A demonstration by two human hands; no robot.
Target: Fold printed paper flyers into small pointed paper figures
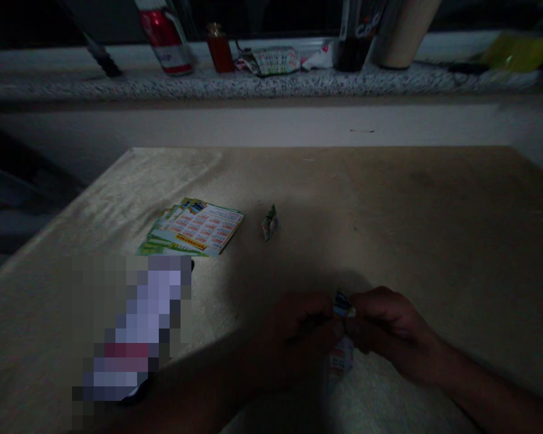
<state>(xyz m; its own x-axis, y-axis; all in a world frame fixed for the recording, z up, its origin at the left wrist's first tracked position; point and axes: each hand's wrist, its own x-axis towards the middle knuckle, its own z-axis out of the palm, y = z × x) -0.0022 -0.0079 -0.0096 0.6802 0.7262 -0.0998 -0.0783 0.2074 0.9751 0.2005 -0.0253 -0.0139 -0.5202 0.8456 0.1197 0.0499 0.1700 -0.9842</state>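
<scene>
Near the front of the table, my left hand (301, 319) and my right hand (389, 325) meet with fingertips pinched on a small printed paper card (341, 355). The card is narrow between them, and its upper end looks folded; much of it is hidden by my fingers. Beyond my hands a small folded paper piece (270, 223) stands on the table. To its left lies a fanned stack of printed cards (203, 226), with rows of red print on the top one.
A blurred-out, phone-like bright object (140, 325) lies on the table (434, 199) at left. On the windowsill (208, 89) stand a red-and-white can (165, 39), a small amber bottle (219, 48), crumpled wrappers (271, 60), a dark bottle (355, 39) and a beige cylinder (405, 33).
</scene>
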